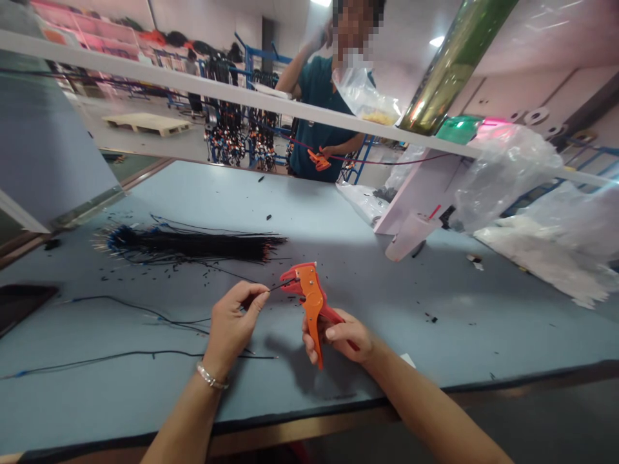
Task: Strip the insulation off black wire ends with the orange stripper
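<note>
My left hand (238, 322) pinches a thin black wire (279, 287) between thumb and fingertips, above the blue-grey table. The wire's end reaches into the jaws of an orange and red wire stripper (311, 293). My right hand (341, 336) is wrapped round the stripper's handles and holds it upright, jaws pointing left. Beyond my left hand lies a thick bundle of black wires (203, 246) with blue and bare metal ends at the left. Several single wires lie left of my hand, among them a long black wire (140, 354) near the front edge.
Black scraps (432, 318) dot the table. A pale cup with a red straw (411, 237) stands tilted in view at the right, near plastic bags (546, 245). A dark flat device (24, 306) lies at the left edge. Across the table stands a person (316, 116) holding an orange tool.
</note>
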{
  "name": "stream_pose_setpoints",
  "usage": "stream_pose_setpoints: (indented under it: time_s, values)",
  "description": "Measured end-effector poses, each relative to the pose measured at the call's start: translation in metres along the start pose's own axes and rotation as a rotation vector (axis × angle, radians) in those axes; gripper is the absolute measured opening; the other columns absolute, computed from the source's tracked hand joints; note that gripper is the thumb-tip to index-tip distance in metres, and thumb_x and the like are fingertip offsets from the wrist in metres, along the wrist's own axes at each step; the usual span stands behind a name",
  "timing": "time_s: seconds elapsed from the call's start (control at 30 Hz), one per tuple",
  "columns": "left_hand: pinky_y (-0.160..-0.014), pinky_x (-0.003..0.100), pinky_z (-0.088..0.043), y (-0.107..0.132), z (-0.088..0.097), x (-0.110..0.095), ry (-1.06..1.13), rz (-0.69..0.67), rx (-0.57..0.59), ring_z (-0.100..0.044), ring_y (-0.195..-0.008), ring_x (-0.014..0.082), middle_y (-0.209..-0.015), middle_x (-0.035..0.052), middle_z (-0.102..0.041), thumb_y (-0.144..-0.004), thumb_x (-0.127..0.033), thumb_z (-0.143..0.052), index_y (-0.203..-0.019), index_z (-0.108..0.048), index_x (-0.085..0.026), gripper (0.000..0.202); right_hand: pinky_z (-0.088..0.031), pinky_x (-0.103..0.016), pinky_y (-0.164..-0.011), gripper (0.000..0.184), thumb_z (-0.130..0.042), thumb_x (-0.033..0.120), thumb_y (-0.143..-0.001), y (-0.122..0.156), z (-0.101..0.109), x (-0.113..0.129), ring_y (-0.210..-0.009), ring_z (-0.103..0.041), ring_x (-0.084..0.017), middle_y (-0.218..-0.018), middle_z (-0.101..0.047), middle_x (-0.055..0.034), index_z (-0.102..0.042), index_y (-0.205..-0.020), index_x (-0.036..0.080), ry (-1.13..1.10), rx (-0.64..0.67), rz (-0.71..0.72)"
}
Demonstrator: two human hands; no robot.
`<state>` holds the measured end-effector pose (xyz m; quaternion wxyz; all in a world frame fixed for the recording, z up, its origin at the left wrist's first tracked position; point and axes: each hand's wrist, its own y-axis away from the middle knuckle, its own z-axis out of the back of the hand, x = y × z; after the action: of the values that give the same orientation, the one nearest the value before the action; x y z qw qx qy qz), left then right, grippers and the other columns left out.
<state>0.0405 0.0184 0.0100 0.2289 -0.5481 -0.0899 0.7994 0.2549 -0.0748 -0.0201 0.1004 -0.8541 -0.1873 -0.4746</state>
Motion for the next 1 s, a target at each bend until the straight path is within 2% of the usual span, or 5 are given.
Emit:
stream_pose_setpoints:
  time_s: [0.17, 0.33, 0.57, 0.83, 1.0]
  values:
    - [-0.06, 0.023, -0.045, -0.0009, 0.0001, -0.0018, -0.004, -0.011, -0.001, -0.058, -0.066, 0.0138, -0.071, 0.0008, -0.065, -0.081, -0.037, -0.058, -0.075, -0.067, -0.019, 0.021, -0.051, -0.025, -0.047, 0.037, -0.07, 0.035, -0.074, 0.0002, -0.0028, 0.0006, -0.06, -0.064, -0.017, -0.077, -0.061, -0.0067, -0.061, -0.097, 0.008, 0.018, -0.042, -0.021]
    - [-0.061, 0.023, -0.045, -0.0009, -0.0001, 0.0001, -0.015, -0.018, 0.011, -0.059, -0.067, 0.0141, -0.071, 0.0008, -0.066, -0.082, -0.037, -0.057, -0.074, -0.067, -0.019, 0.022, -0.042, -0.018, -0.034, 0.036, -0.073, 0.039, -0.072, -0.0002, -0.0019, 0.0012, -0.044, -0.057, -0.012, -0.063, -0.059, -0.0016, -0.06, -0.087, 0.01, 0.053, -0.153, -0.062]
    - [-0.059, 0.022, -0.045, -0.0001, 0.0002, -0.0023, -0.059, -0.049, 0.005, -0.056, -0.062, 0.0126, -0.069, 0.0, -0.065, -0.081, -0.036, -0.058, -0.077, -0.068, -0.02, 0.019, -0.032, -0.015, -0.029, 0.036, -0.075, 0.043, -0.071, -0.0022, -0.0011, -0.0013, -0.033, -0.046, -0.007, -0.052, -0.054, 0.0027, -0.058, -0.079, 0.012, 0.062, -0.223, -0.052]
    - [-0.061, 0.022, -0.046, -0.0013, 0.0023, 0.0054, -0.113, -0.024, -0.026, -0.058, -0.063, 0.0126, -0.073, 0.0001, -0.069, -0.081, -0.037, -0.057, -0.079, -0.069, -0.02, 0.02, -0.045, -0.021, -0.038, 0.036, -0.072, 0.039, -0.072, -0.0007, 0.0011, 0.0062, -0.05, -0.06, -0.014, -0.069, -0.061, -0.0038, -0.061, -0.09, 0.01, 0.058, -0.197, 0.014]
    - [-0.059, 0.022, -0.045, -0.0022, 0.002, 0.0026, -0.085, -0.02, -0.044, -0.057, -0.061, 0.0124, -0.071, 0.0003, -0.069, -0.08, -0.038, -0.058, -0.077, -0.069, -0.02, 0.022, -0.053, -0.03, -0.057, 0.039, -0.067, 0.033, -0.073, -0.0013, 0.0012, 0.004, -0.067, -0.066, -0.02, -0.084, -0.065, -0.0094, -0.062, -0.101, 0.008, 0.021, -0.076, 0.013]
